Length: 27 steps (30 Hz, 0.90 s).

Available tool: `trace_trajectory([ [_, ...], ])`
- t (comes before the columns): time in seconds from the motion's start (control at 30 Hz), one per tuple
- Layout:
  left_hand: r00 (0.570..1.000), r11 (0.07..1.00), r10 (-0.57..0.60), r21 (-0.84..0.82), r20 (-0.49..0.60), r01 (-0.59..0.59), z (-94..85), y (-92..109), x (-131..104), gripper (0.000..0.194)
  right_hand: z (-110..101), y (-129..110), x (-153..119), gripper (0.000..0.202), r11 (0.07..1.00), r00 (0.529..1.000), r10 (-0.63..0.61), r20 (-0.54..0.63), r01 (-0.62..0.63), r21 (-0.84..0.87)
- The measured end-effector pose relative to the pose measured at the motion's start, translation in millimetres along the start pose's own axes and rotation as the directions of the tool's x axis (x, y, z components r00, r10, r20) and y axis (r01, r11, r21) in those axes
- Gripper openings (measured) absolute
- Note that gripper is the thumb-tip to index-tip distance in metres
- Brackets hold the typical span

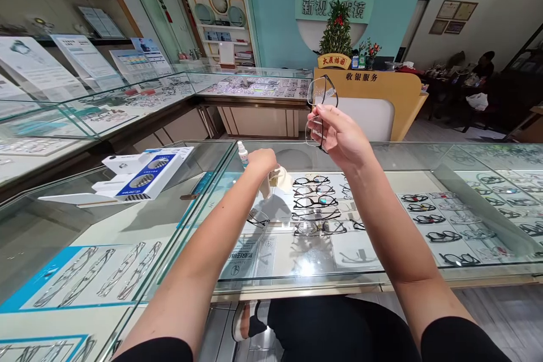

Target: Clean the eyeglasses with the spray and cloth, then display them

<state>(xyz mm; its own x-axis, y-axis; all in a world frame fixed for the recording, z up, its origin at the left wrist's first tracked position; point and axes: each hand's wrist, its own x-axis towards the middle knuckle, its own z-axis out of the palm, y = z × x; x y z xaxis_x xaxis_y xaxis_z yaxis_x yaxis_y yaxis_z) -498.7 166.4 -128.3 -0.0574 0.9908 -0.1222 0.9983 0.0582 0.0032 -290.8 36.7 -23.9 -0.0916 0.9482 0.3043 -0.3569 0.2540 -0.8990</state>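
My right hand [341,133] is raised above the counter, its fingers pinching a pair of glasses [323,90] at the middle of the frame. The glasses are turned on end, one lens above the fingers and one below. Over the glass countertop, my left hand [262,161] is closed, with a pale cream cloth [280,179] bunched at it and hanging below. Its fingertips are hidden from me. A small white spray bottle [242,154] stands just left of that hand. Below the left hand, another pair of glasses [258,219] is partly hidden by my forearm.
A glass display counter [305,280] runs before me, with rows of glasses [316,201] inside. An opened blue-and-white box [146,178] lies on the left glass. Farther off stand more showcases, a yellow cashier desk [399,87] with a plant [336,34], and a person [484,65] at far right.
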Motion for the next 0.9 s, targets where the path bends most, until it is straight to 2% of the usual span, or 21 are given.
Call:
trace_trajectory([
  [0.17, 1.000, 1.000, 0.002, 0.014, 0.014, -0.002, 7.5, -1.0, 5.9, 0.048, 1.4, -2.2, -0.9, 0.049, 1.000, 1.000, 0.000, 0.001, 0.000, -0.011],
  [0.33, 0.999, 0.999, 0.019, -0.039, -0.035, -0.020, 7.2, -7.7, 7.6, 0.044, 2.3, -2.6, -1.9, 0.047, 1.000, 1.000, 0.000, -0.012, 0.000, -0.031],
  [0.53, 0.991, 0.978, 0.059, -0.192, -0.122, -0.082, -14.2, -27.1, 4.0, 0.015, 2.1, -2.0, -0.9, 0.043, 1.000, 1.000, 0.009, -0.012, -0.009, -0.013],
  [0.7, 0.970, 0.938, 0.083, -0.311, -0.230, -0.154, -36.7, -39.9, -7.1, 0.012, 1.9, -0.5, 0.5, 0.040, 1.000, 1.000, 0.027, -0.008, -0.027, 0.009],
  [0.8, 0.945, 0.866, 0.083, -0.446, -0.315, -0.225, -49.0, -41.7, -16.4, 0.013, 1.6, 0.5, 0.8, 0.041, 0.999, 0.999, 0.031, -0.012, -0.031, 0.025],
  [0.9, 0.900, 0.679, 0.104, -0.631, -0.424, -0.376, -62.0, -39.8, -28.7, 0.015, 0.1, 2.5, 2.0, 0.043, 0.998, 1.000, 0.029, -0.001, -0.029, 0.047],
])
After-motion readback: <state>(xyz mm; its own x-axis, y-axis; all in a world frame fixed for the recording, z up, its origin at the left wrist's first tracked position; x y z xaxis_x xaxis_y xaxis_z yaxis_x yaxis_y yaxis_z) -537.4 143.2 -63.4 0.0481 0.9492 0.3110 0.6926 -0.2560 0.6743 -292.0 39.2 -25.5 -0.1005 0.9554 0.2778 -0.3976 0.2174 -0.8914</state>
